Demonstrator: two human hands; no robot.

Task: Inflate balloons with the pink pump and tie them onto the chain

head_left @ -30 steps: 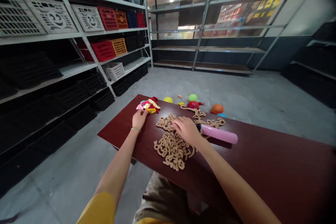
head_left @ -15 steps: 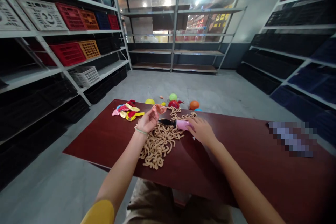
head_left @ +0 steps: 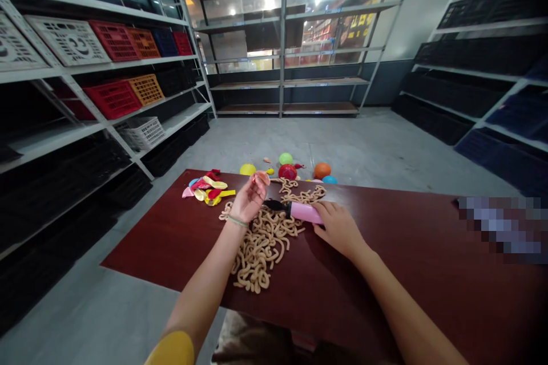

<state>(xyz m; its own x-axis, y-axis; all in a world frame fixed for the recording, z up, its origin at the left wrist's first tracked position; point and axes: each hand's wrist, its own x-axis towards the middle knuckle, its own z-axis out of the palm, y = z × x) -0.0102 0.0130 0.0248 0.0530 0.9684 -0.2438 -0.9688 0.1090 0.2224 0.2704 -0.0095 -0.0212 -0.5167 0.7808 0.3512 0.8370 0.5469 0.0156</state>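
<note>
My left hand (head_left: 250, 199) is closed, pinching a limp coral-orange balloon (head_left: 262, 177) above the table. In front of me, my right hand (head_left: 340, 227) curls over the right end of a pink balloon pump (head_left: 303, 213). The pump's black end (head_left: 276, 205) points left, close to my left hand, which partly hides what lies behind it. Beneath both is a heap of tan, curly strands (head_left: 261, 251), their kind unclear. A pile of limp balloons (head_left: 209, 187) in red, yellow, pink and blue lies at the table's far left.
The dark red table (head_left: 162, 239) spans in front of me. Inflated balloons, among them a green one (head_left: 285, 158) and an orange one (head_left: 322, 170), sit beyond its far edge. A pixelated item (head_left: 500, 225) lies at right. Shelves with crates (head_left: 113, 100) stand around.
More of the pump's pink body shows as it and my right hand have shifted slightly right in view. My left hand still holds the coral balloon, now bunched smaller. The view has tilted slightly.
</note>
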